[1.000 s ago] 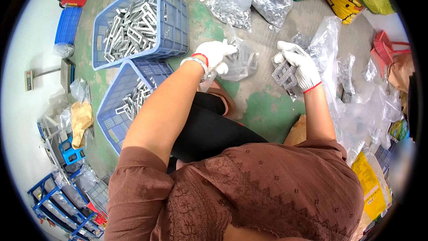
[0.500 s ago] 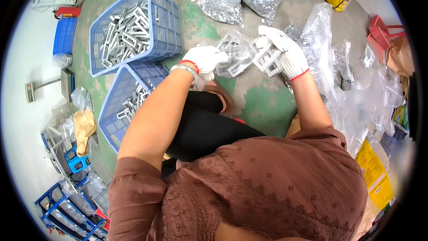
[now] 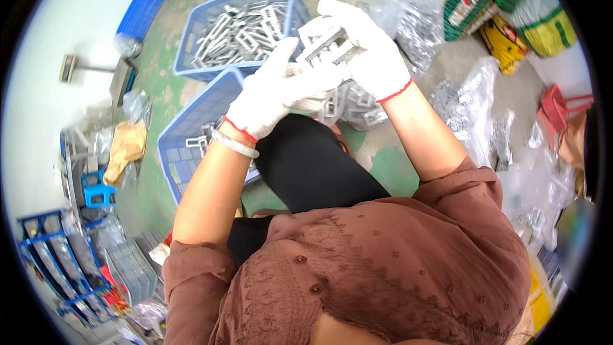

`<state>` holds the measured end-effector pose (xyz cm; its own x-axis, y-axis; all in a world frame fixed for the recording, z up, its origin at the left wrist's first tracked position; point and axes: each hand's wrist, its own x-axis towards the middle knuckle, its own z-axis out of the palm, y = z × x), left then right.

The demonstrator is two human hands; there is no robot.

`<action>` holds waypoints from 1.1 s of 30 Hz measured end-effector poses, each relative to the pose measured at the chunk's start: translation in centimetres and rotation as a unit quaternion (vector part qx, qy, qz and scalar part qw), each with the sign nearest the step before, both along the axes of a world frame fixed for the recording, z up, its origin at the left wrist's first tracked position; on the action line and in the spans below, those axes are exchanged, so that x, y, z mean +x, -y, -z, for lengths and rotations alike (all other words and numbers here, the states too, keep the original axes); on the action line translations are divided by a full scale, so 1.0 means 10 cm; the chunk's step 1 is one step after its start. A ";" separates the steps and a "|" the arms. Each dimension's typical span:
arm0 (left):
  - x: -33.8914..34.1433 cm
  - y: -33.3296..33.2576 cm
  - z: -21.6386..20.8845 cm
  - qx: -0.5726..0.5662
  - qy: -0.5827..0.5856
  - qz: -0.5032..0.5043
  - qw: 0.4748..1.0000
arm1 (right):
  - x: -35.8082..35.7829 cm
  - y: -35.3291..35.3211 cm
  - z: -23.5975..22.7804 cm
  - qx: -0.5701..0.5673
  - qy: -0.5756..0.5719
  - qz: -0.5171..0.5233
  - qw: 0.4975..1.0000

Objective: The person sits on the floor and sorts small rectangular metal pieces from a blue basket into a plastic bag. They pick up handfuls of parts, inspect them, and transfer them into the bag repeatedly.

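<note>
Holding a small bunch of grey metal brackets (image 3: 324,41) up in front of the chest, both hands in white knit gloves with red cuffs. Right hand (image 3: 367,48) wrapped over the top of the bunch, fingers curled down and closed round it. Left hand (image 3: 281,86) pressed in from below and the side, fingers mostly straight, thumb up against the metal; can't tell how tight that grip is. Pale bangle (image 3: 235,144) on the left wrist.

Below the hands, a clear plastic bag (image 3: 354,105) with more of the same parts, lying on the green floor just past the black-trousered knee. Two blue plastic baskets off to the left: far basket (image 3: 211,32) heaped with brackets, near basket (image 3: 185,134) only thinly filled. More clear bags of metal bits (image 3: 472,108) spread along the right.
</note>
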<state>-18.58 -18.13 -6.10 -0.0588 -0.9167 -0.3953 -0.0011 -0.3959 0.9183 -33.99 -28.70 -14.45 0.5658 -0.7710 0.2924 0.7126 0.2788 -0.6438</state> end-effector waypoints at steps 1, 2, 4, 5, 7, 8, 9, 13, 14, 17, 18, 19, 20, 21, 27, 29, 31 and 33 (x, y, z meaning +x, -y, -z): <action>0.01 -0.09 0.00 -0.098 -0.028 -0.014 0.995 | 0.18 -0.01 -0.07 0.019 -0.010 -0.029 0.999; 0.07 -0.19 0.05 -0.196 -0.053 -0.029 0.979 | 0.41 -0.06 -0.12 0.039 -0.021 -0.061 0.997; 0.28 -0.49 -0.02 -0.192 0.007 -0.091 0.977 | 0.82 -0.28 -0.21 -0.038 -0.045 -0.008 0.998; 0.40 -0.66 -0.08 -0.161 0.008 -0.121 0.979 | 0.89 -0.39 -0.43 0.019 -0.027 -0.113 0.993; 0.59 -0.99 -0.11 -0.159 0.005 -0.180 0.971 | 1.13 -0.59 -0.63 0.096 -0.010 -0.221 0.971; 0.71 -1.19 -0.09 -0.152 0.017 -0.200 0.968 | 1.30 -0.72 -0.64 0.105 -0.013 -0.254 0.961; 0.80 -1.33 -0.10 -0.146 0.026 -0.210 0.966 | 1.41 -0.81 -0.66 0.113 -0.017 -0.278 0.954; 1.18 -1.91 0.04 -0.134 -0.038 -0.277 0.951 | 1.80 -1.17 -0.73 0.185 -0.058 -0.341 0.920; 1.26 -2.04 0.09 -0.127 -0.060 -0.291 0.946 | 1.89 -1.26 -0.73 0.207 -0.074 -0.350 0.911; 1.37 -2.36 0.29 -0.189 -0.104 -0.376 0.901 | 2.11 -1.45 -0.69 0.154 -0.156 -0.338 0.915; 1.41 -2.45 0.34 -0.209 -0.116 -0.397 0.886 | 2.19 -1.50 -0.68 0.128 -0.181 -0.337 0.915; 1.42 -2.54 0.37 -0.235 -0.137 -0.423 0.864 | 2.23 -1.60 -0.66 0.094 -0.206 -0.305 0.925; 1.44 -2.57 0.40 -0.254 -0.124 -0.430 0.858 | 2.28 -1.62 -0.60 0.074 -0.241 -0.293 0.922; 1.45 -2.59 0.43 -0.272 -0.111 -0.437 0.850 | 2.32 -1.63 -0.54 0.053 -0.283 -0.295 0.911; 1.53 -2.65 0.60 -0.319 -0.030 -0.486 0.813 | 2.40 -1.79 -0.35 0.023 -0.293 -0.315 0.903; 1.59 -2.71 0.69 -0.335 -0.029 -0.468 0.818 | 2.41 -1.72 -0.27 -0.027 -0.307 -0.338 0.889; 1.63 -2.69 0.84 -0.374 0.002 -0.479 0.794 | 2.41 -1.78 -0.33 -0.004 -0.325 -0.339 0.883; 1.62 -2.66 0.79 -0.346 -0.029 -0.486 0.802 | 2.39 -1.84 -0.32 0.011 -0.328 -0.335 0.883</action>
